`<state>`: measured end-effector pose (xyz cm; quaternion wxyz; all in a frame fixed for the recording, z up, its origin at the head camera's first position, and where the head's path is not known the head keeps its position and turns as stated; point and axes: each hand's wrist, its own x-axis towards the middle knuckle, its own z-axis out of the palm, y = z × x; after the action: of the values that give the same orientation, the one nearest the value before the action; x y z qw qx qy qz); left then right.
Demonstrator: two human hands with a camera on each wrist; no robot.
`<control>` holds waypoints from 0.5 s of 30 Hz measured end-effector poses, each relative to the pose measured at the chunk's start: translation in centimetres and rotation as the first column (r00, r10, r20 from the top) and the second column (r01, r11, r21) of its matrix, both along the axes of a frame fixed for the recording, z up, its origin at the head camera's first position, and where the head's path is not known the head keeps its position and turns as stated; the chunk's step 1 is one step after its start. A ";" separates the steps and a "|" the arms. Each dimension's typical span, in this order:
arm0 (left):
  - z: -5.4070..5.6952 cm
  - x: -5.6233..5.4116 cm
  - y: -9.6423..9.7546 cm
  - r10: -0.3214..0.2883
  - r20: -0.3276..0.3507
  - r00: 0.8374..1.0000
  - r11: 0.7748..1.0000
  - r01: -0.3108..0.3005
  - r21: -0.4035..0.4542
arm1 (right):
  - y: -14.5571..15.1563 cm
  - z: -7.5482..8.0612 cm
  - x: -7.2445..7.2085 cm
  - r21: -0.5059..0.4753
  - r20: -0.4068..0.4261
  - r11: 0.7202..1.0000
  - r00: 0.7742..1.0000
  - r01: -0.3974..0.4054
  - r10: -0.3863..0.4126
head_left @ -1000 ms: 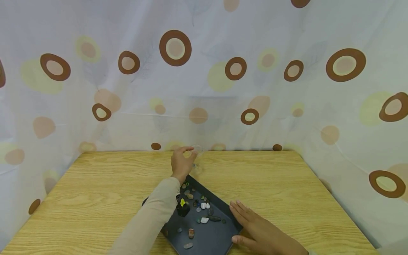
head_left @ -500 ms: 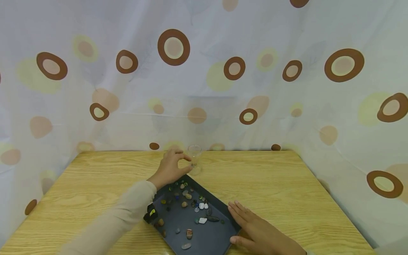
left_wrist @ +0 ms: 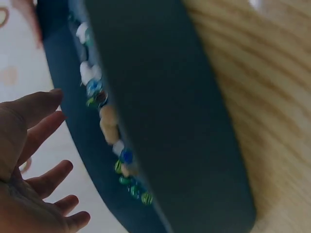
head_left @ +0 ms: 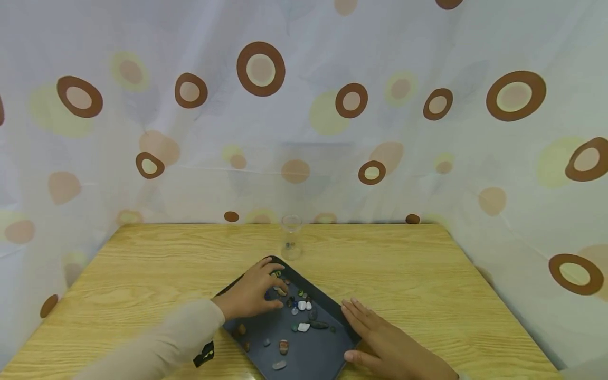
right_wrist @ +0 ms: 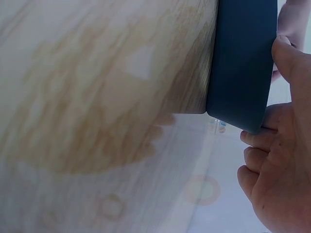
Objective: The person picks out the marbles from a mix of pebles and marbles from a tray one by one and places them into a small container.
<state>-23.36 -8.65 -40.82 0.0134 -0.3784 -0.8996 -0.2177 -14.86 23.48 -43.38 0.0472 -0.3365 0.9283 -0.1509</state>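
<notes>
My left hand [head_left: 254, 291] hovers over the dark grey tray [head_left: 317, 354], fingers spread and slightly bent, with nothing between them. In the left wrist view, the thumb and fingers are apart beside the tray wall [left_wrist: 160, 97], near green glass marbles [left_wrist: 133, 191] and tan stones [left_wrist: 109, 125]. My right hand [head_left: 387, 338] rests on the tray's right corner, fingers straight, thumb at the rim. Inside the tray lie white stones [head_left: 302, 305], a long dark stone [head_left: 319, 325] and a reddish-brown stone [head_left: 283, 347]. The left hand hides some of the pieces.
A clear stemmed glass [head_left: 292, 230] stands just behind the tray's far corner, with a few small dark pieces low in it. The wood-grain table [head_left: 427, 274] reaches back to a patterned curtain [head_left: 209, 137].
My left hand has come down from the glass's rim, back toward me and over the tray, fingers spreading. The right hand has stayed on the tray's corner.
</notes>
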 end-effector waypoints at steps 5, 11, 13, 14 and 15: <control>-1.1 0.6 1.0 -0.031 -0.081 0.996 0.996 0.025 -0.083 | -0.1 0.0 0.0 -0.010 0.010 1.000 1.000 0.000 0.000; -2.1 0.7 1.7 0.000 -0.195 0.981 0.993 -0.023 -0.117 | -0.1 0.2 0.0 -0.012 0.021 1.000 1.000 0.005 -0.005; -2.3 0.6 1.8 0.013 -0.226 0.974 0.991 -0.043 -0.130 | -0.1 0.2 0.0 -0.012 0.027 1.000 1.000 0.007 -0.007; -2.5 0.6 1.9 0.018 -0.241 0.970 0.990 -0.052 -0.135 | -0.1 0.2 0.0 -0.012 0.028 1.000 1.000 0.007 -0.007; -2.6 0.6 1.9 0.021 -0.251 0.968 0.990 -0.056 -0.133 | -0.1 0.1 0.0 -0.011 0.028 1.000 1.000 0.008 -0.008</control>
<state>-22.75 -6.71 -43.43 0.1038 -0.3853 -0.9109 -0.1050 -14.89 23.38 -43.24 0.0577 -0.3309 0.9281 -0.1608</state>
